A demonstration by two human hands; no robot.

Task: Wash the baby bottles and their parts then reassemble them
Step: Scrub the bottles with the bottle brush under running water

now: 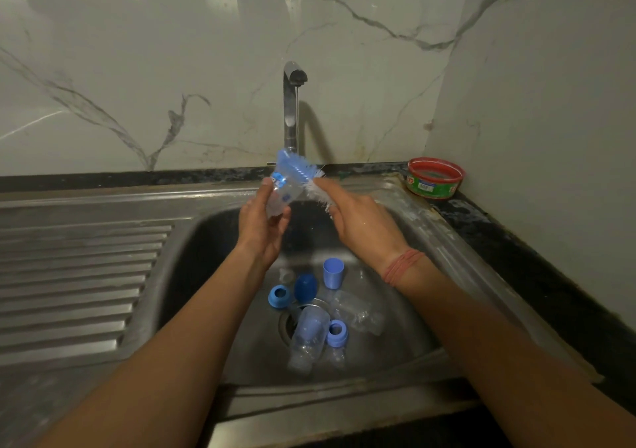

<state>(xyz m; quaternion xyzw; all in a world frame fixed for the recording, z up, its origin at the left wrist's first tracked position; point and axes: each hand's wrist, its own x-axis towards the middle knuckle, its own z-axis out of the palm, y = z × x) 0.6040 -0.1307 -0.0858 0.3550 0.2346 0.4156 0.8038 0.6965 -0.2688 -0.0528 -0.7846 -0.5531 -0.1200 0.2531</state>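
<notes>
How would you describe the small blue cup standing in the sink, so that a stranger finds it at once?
Look into the steel sink below the tap. Behind the drain, under the right hand, stands a light blue cup. It alone is upright and open-topped; its neighbours lie down.

A stainless steel sink [192,241] with a deep basin takes up the middle, its round drain opening [287,323] low in the basin floor. To the left of the basin lies the ribbed steel draining board [75,282], its grooves running side to side. A chrome tap [292,103] stands upright at the back edge of the sink, with a thin stream of water falling from its spout. Behind it rises a glossy white marble-patterned wall [172,51] with grey veins. A dark speckled stone counter [516,241] runs along the right edge of the sink. In its back right corner sits a round red tub with a green label [434,178], close to the wall.
</notes>
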